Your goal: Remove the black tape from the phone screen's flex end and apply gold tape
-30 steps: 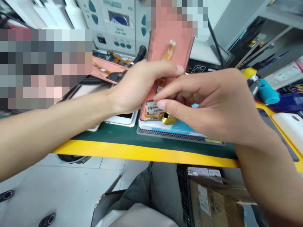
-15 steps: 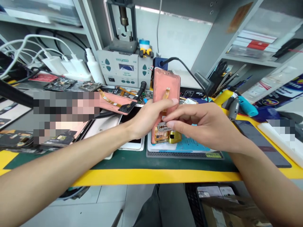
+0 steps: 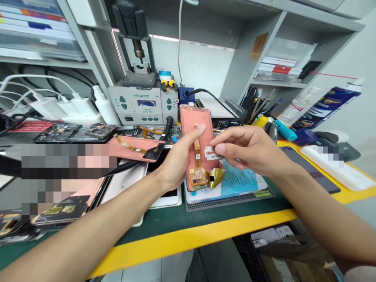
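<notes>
My left hand [image 3: 179, 156] grips a phone screen panel [image 3: 199, 117] by its left side, thumb lying across its pink back. An orange flex cable [image 3: 197, 150] runs down the middle to a small circuit area at the lower end, where a piece of gold foil [image 3: 216, 178] sticks out to the right. Between the thumb and fingers of my right hand [image 3: 243, 149] is a razor blade [image 3: 212, 153], held flat over the panel's right edge; whether it touches the panel I cannot tell. The panel is tilted up above a blue and white pad [image 3: 241, 178].
A second pink-backed panel [image 3: 138, 148] lies at left, near white phones or tablets [image 3: 125, 184]. Behind stands a grey soldering station [image 3: 143, 103] with a black hose [image 3: 168, 127]. A dark phone [image 3: 308, 168] and a white bar [image 3: 337, 172] are at right.
The razor blade has shifted up from near the circuit area to the panel's right edge. The flex cable is now less covered by my fingers. My view has turned right.
</notes>
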Tool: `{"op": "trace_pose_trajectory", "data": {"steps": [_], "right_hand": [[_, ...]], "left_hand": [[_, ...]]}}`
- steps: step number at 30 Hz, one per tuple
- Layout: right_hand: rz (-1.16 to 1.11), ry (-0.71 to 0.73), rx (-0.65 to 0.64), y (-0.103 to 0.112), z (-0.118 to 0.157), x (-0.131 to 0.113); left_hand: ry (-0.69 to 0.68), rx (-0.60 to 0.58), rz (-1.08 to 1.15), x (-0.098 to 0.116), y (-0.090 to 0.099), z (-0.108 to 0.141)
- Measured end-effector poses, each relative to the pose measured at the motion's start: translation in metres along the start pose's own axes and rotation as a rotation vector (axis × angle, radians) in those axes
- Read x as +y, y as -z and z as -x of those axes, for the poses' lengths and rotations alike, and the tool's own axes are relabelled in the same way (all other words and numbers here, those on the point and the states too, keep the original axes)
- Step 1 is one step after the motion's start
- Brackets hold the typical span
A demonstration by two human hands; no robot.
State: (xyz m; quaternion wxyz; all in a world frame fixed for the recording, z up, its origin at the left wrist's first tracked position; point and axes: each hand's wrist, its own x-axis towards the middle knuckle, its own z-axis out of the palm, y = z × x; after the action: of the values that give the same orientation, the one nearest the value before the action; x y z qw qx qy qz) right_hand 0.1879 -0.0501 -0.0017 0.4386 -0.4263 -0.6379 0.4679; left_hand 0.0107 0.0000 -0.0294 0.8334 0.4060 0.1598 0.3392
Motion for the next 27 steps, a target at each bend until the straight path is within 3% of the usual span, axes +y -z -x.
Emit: {"op": "trace_pose_trajectory", "data": {"steps": [5, 13, 21, 27], "right_hand": [[-0.105, -0.074, -0.006, 0.002, -0.002, 0.002], [-0.028, -0.058, 0.027, 0.001, -0.004, 0.005], [0.051, 0.123, 0.042, -0.017, 0.006, -0.002], [0.388, 0.294, 0.172, -0.029, 0.013, -0.003]], "left_hand": [[-0.043, -0.027, 0.084, 0.002, 0.005, -0.005], [0.003, 0.027, 0.079, 0.004, 0.006, -0.008], [0.031, 0.063, 0.040, 0.006, 0.004, -0.004], [-0.043, 0.059, 0.028, 0.003, 0.007, -0.006]]}}
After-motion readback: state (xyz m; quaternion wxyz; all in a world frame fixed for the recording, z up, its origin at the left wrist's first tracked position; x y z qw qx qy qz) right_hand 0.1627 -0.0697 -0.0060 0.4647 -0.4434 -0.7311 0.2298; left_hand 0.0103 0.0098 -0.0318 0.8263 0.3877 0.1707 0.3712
